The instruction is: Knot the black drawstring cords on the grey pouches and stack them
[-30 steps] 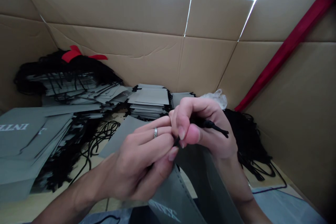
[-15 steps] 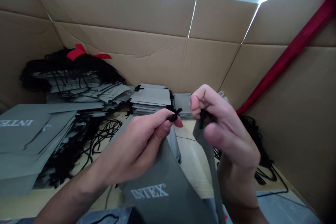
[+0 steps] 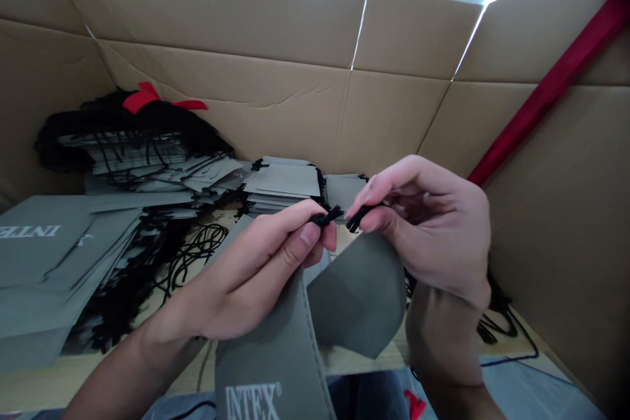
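Observation:
Between thumb and fingers, my left hand [image 3: 266,269] pinches a black drawstring cord [image 3: 327,216] close to its end. A grey fabric pouch [image 3: 273,341] with white INTEX lettering hangs below that hand. Opposite, my right hand [image 3: 438,230] is closed on a black cord end [image 3: 360,216]. The two cord ends point at each other with a small gap. Below the right hand hangs a grey fabric panel [image 3: 364,295]; whether it belongs to the same pouch I cannot tell.
Stacked grey pouches [image 3: 44,256] with black cords lie on the left. Behind them rises a pile of black cords [image 3: 98,118] with red strips. Another pouch stack [image 3: 283,180] stands at the back. Cardboard walls [image 3: 236,79] enclose the table; a dark red strap [image 3: 546,92] slants along the right.
My right hand has turned and closed on its cord end, bringing it nearer the left hand's cord. The grey fabric has swung, with the lettered part lower and further left.

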{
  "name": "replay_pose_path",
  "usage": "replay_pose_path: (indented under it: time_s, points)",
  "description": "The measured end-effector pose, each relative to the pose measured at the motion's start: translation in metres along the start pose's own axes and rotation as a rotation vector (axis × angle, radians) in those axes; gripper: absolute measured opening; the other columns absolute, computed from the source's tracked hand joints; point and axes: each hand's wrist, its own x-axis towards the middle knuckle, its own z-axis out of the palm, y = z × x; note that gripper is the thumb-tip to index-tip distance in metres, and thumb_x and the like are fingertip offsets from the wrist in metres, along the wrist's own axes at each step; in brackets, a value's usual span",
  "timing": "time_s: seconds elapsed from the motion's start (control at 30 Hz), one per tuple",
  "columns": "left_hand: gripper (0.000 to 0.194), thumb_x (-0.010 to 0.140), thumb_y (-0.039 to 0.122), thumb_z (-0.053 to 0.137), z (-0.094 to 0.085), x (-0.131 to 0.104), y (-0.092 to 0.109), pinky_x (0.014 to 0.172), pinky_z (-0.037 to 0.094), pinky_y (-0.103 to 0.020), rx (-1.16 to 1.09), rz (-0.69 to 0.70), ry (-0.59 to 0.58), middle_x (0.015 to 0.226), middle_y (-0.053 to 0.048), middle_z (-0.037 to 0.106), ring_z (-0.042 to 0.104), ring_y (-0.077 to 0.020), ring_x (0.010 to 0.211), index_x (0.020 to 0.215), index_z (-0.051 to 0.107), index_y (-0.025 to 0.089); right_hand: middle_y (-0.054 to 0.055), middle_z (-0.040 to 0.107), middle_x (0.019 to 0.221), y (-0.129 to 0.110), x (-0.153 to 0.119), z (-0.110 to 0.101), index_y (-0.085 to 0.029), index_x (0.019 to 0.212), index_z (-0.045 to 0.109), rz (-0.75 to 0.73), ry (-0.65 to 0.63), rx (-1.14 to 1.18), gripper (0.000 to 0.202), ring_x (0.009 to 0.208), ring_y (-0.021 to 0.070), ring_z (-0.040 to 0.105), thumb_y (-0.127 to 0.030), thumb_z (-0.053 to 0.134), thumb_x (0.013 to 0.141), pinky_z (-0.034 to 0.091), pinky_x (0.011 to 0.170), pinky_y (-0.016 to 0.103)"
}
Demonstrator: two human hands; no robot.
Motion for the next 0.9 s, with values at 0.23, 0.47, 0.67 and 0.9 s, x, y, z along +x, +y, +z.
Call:
replay_pose_path:
  time_s: [0.23, 0.47, 0.67, 0.9]
  points:
    - [0.036, 0.127, 0.038, 0.046, 0.0013, 0.0032, 0.001, 0.068, 0.048, -0.022, -0.027, 0.033, -0.021, 0.089, 0.001, 0.063, 0.055, -0.0111, 0.078, 0.102, 0.066, 0.022, 0.003, 0.089, 0.097, 0.0046, -0.0067, 0.0042, -0.029, 0.1, 0.086, -0.088, 0.052, -0.082, 0.026, 0.081, 0.024, 0.086, -0.03, 0.107, 0.085, 0.073, 0.068, 0.037]
    - [0.036, 0.127, 0.039, 0.045, 0.0009, 0.0032, 0.0013, 0.069, 0.048, -0.022, 0.0, 0.039, -0.027, 0.089, 0.001, 0.063, 0.057, -0.0114, 0.079, 0.103, 0.066, 0.021, 0.003, 0.09, 0.098, 0.0029, -0.0057, 0.003, -0.029, 0.102, 0.087, -0.105, 0.041, -0.122, 0.024, 0.086, 0.0252, 0.086, -0.027, 0.106, 0.087, 0.073, 0.071, 0.038]
    - [0.038, 0.127, 0.04, 0.047, 0.0021, 0.0022, 0.0007, 0.066, 0.048, -0.025, 0.008, 0.032, -0.007, 0.085, 0.0, 0.062, 0.055, -0.0131, 0.075, 0.101, 0.066, 0.021, 0.003, 0.09, 0.098, 0.003, -0.0057, 0.0038, -0.028, 0.101, 0.087, -0.114, 0.034, -0.122, 0.025, 0.086, 0.026, 0.087, -0.026, 0.107, 0.085, 0.073, 0.071, 0.039]
    - [0.033, 0.128, 0.033, 0.043, 0.0004, 0.0039, 0.0008, 0.071, 0.047, -0.022, 0.072, 0.074, -0.027, 0.089, 0.003, 0.061, 0.056, -0.0102, 0.079, 0.105, 0.064, 0.023, 0.002, 0.088, 0.098, -0.0025, -0.0044, 0.0012, -0.028, 0.108, 0.086, -0.086, -0.031, -0.098, 0.026, 0.084, 0.0213, 0.085, -0.026, 0.104, 0.089, 0.07, 0.072, 0.032]
